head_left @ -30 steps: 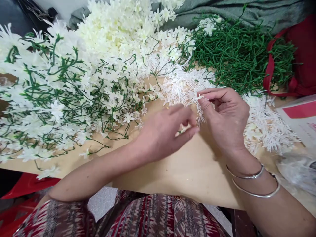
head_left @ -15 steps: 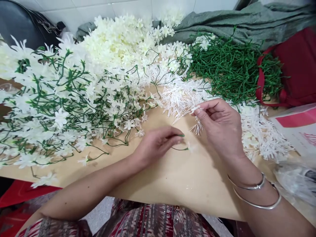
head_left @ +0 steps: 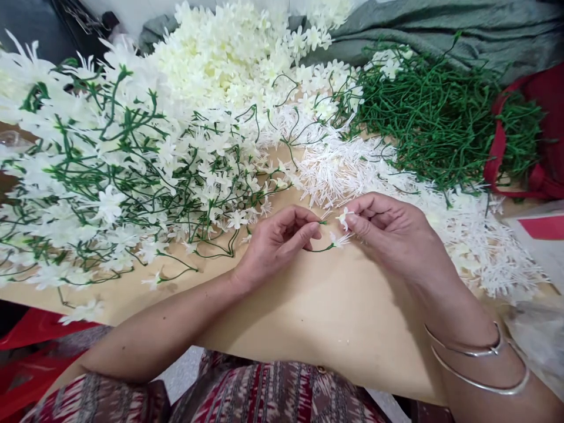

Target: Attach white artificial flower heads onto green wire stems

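My left hand (head_left: 284, 238) is closed in a pinch on a green plastic flower stem (head_left: 324, 249), whose lower branch carries a small white blossom (head_left: 338, 239). The stem's other green tip pokes out past my thumb and forefinger. Just to the right, my right hand (head_left: 390, 232) pinches a small white artificial flower (head_left: 345, 218) between thumb and fingertips. The two hands are close together but apart, over the tan tabletop (head_left: 326, 317). Behind them lies a heap of thin white stamens (head_left: 328, 161).
Finished-looking white flowers on green stems (head_left: 145, 170) pile up at the left. Loose cream petals (head_left: 229, 53) are heaped at the back. Bare green stems (head_left: 432, 117) lie back right, beside a red bag (head_left: 549, 135). More white pieces (head_left: 497, 252) spread at the right, near clear plastic (head_left: 537, 335).
My right hand has come down and its white flower is now near the green tip in my left hand. My left hand has risen slightly. The view has shifted a little.
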Demonstrator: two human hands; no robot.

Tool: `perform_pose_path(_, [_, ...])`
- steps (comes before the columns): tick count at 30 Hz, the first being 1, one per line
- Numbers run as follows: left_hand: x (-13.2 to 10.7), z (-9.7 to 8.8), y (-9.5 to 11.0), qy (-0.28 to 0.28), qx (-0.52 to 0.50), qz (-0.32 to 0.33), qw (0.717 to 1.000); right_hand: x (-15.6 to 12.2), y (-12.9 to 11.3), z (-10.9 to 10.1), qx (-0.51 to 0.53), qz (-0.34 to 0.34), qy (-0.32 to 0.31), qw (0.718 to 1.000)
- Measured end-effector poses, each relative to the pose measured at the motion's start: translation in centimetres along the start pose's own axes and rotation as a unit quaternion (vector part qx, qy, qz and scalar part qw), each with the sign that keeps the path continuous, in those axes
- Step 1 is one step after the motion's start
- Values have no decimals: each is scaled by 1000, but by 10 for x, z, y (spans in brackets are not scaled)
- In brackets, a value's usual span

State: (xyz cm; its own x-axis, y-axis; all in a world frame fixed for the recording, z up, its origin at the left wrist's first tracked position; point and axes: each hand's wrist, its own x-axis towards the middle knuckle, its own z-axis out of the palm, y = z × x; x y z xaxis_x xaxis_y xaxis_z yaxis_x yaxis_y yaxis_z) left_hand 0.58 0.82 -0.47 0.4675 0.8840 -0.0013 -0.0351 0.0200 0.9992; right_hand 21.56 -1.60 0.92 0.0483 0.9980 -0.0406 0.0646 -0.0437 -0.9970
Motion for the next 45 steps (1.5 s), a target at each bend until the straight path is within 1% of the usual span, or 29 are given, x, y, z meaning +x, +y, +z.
perform_pose_path(3, [0, 0, 2, 3, 10, -7, 1000, 0, 0, 2, -15, 7, -25, 1000])
perform_pose_path(7, [0, 0, 1, 0, 16, -13, 1000, 1, 3, 5, -26, -2, -50, 998])
perform_pose_path(13, [-1, 0, -1, -10, 10, -8, 1000, 0, 7, 5, -1, 13, -48, 999])
perform_pose_path(18, [0, 1, 1, -3, 13, -13, 1000, -1, 3, 6, 0, 29, -45, 999])
perform_pose_path(21, [0, 1, 1, 0, 30, -9, 1000, -2, 0, 6, -7, 32, -56, 998])
perform_pose_path(26, [-2, 1, 0, -11, 51, 4, 999, -3, -2, 6, -19, 36, -71, 997])
perform_pose_path(32, [-3, 3, -3, -7, 53, 18, 998, -4, -4, 6, -12, 72, -83, 994])
perform_pose_path(37, [-4, 3, 2, -5, 84, 31, 996, -4, -5, 7, -8, 92, -93, 991])
perform_pose_path(42, [-4, -1, 6, 3, 125, 36, 991, -3, -4, 11, 26, 96, -105, 989])
perform_pose_path(45, [-4, -3, 6, 5, 140, 36, 989, -3, -1, 15, 33, 94, -101, 990])
